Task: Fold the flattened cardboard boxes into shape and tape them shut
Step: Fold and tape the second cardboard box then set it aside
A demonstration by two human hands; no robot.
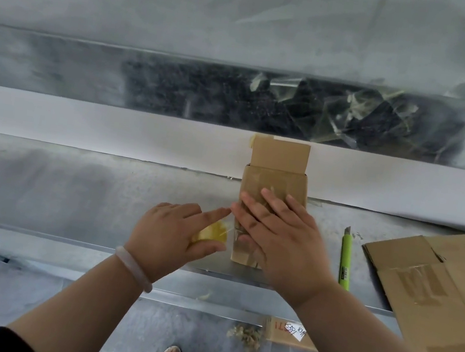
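Near the bench's (69,195) front edge, the right hand (279,238) lay flat-fingered on the box (279,156), seemingly bedding tape (234,231) drawn taut by the left hand (167,232) gripping the tape roll (211,233).

My left hand (173,233) lies palm down, its forefinger (214,213) stretched out so the tip nearly meets my right hand (279,238). Its thumb (208,246) curls in round the tape roll (211,232). The other fingers seem curled under too, though the back of the hand hides them. My right hand is flat, palm down, fingers straight and slightly spread. Both forearms are bare and reach forward, my left forearm (77,303) and my right forearm (380,351) slanting inward.
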